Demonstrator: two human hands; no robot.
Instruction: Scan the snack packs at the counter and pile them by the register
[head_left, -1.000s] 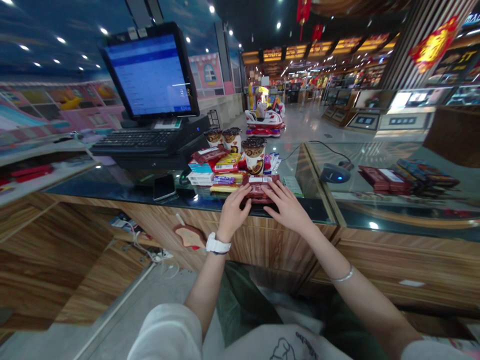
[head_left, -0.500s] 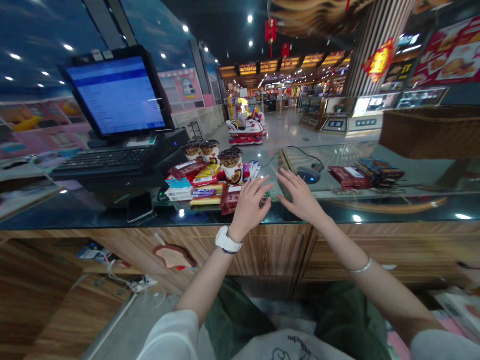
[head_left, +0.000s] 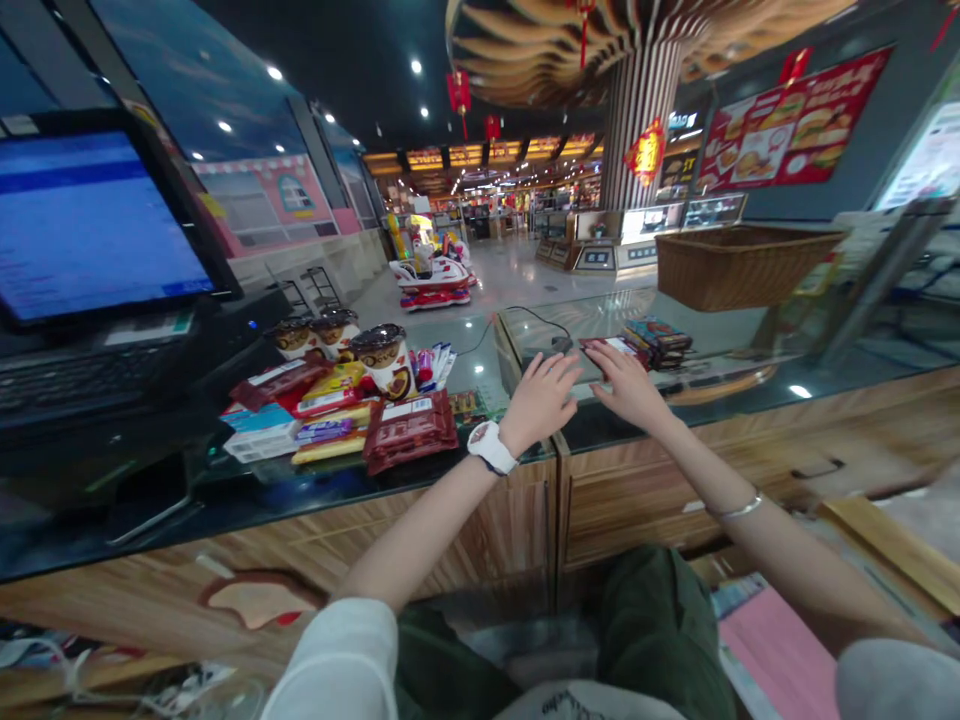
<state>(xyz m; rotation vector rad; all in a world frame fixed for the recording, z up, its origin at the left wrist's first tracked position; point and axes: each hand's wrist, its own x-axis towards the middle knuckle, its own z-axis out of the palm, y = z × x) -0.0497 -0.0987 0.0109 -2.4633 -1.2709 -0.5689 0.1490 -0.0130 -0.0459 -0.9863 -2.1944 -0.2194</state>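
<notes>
My right hand point(head_left: 628, 386) lies flat with its fingertips on a red packet point(head_left: 606, 346) on the glass counter. That packet sits beside a stack of colourful packets point(head_left: 657, 343). My left hand point(head_left: 538, 400) is open and holds nothing, its fingers close to a black barcode scanner point(head_left: 559, 345). Left of my hands, a pile of red chocolate packets point(head_left: 410, 431) lies at the front of an assortment of snack boxes and bars point(head_left: 328, 420). Several Dove-branded paper cups point(head_left: 386, 361) stand behind that pile.
A monitor point(head_left: 94, 225) and a keyboard point(head_left: 56, 390) stand at the far left, with a phone point(head_left: 146, 497) lying on the dark counter. A wicker basket point(head_left: 739, 265) sits beyond the glass at the right. A children's ride point(head_left: 431, 282) stands on the mall floor.
My hands have moved off the red chocolate packets and rightward across the counter, and my right hand now rests on the red packet. The whole view has swung, so the counter items shift left.
</notes>
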